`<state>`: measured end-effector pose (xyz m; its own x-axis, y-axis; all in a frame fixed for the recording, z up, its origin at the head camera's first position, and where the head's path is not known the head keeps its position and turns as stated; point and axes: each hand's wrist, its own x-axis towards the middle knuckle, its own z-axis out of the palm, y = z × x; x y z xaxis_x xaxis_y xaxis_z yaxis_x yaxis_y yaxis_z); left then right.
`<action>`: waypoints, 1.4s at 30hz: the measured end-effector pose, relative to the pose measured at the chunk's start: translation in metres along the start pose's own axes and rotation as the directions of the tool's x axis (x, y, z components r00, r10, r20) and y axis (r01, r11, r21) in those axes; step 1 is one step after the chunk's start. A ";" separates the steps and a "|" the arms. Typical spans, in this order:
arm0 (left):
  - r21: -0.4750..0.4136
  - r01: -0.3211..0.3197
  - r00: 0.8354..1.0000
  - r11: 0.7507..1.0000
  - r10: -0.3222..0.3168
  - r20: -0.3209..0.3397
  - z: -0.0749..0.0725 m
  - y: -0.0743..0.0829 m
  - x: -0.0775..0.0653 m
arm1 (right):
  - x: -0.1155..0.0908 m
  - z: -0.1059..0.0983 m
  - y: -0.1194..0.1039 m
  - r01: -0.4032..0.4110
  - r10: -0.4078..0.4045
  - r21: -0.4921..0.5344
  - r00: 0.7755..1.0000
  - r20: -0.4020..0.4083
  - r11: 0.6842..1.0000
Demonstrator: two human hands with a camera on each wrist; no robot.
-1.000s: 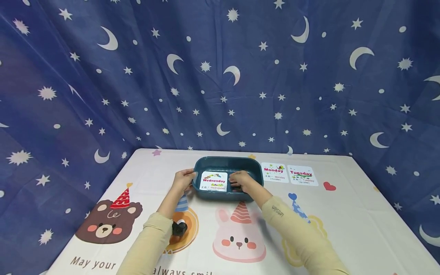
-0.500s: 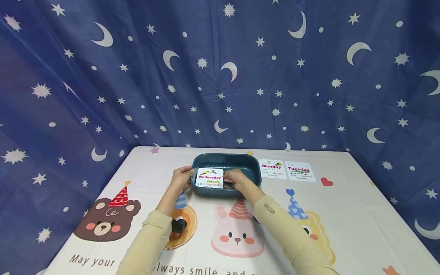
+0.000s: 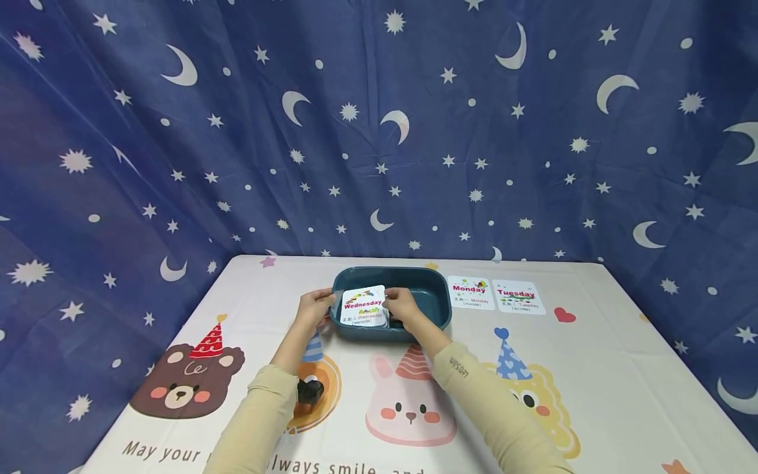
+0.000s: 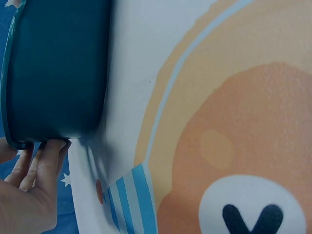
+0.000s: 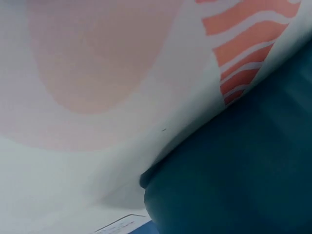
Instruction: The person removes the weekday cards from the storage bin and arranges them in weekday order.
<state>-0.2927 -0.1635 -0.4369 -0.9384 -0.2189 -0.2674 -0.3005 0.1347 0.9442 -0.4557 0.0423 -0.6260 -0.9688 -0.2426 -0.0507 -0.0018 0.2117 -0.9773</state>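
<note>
A dark teal plastic bin (image 3: pixel 423 334) stands near the far side of the table. My left hand (image 3: pixel 312 311) grips its left rim; in the left wrist view, the thumb is over the rim and the fingers (image 4: pixel 48 163) lie against the outer wall. Inside the bin, my right hand (image 3: pixel 404 308) pinches the right edge of a white "Wednesday" card (image 3: pixel 363 307). That card sits slightly tilted, with the edge of another white card showing beneath it. The right wrist view catches only the bin's outer wall (image 5: pixel 234 180), not the hand.
A "Monday" card (image 3: pixel 470 293) and a "Tuesday" card (image 3: pixel 518 297) lie face up in a row, right of the bin. The tablecloth (image 3: pixel 616 368) carries printed cartoon animals. A blue star-and-moon curtain (image 3: pixel 379 164) hangs behind the table.
My right hand has moved left to the "Wednesday" card and taken its right edge. The card has turned and its right side has risen a little. My left hand stays on the rim.
</note>
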 end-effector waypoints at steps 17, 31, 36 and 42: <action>0.023 -0.010 1.000 1.000 0.009 0.008 -0.001 -0.002 0.001 | -0.145 0.013 -0.178 0.115 -0.130 -0.190 0.989 -0.070 0.975; 0.020 0.008 1.000 1.000 -0.008 0.002 0.000 0.000 0.000 | -0.145 0.012 -0.179 0.163 -0.191 -0.202 0.973 -0.126 0.966; 0.017 0.011 1.000 1.000 -0.011 0.010 0.000 0.000 0.000 | -0.147 0.010 -0.180 0.213 -0.230 -0.157 0.968 -0.103 0.964; 0.011 0.012 1.000 1.000 -0.012 0.016 -0.001 0.000 0.001 | -0.148 0.010 -0.181 0.225 -0.232 -0.084 0.969 -0.080 0.971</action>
<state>-0.2940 -0.1648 -0.4370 -0.9372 -0.2049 -0.2823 -0.3139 0.1427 0.9387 -0.3092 0.0302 -0.4433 -0.9586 -0.2083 0.1940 -0.2408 0.2304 -0.9428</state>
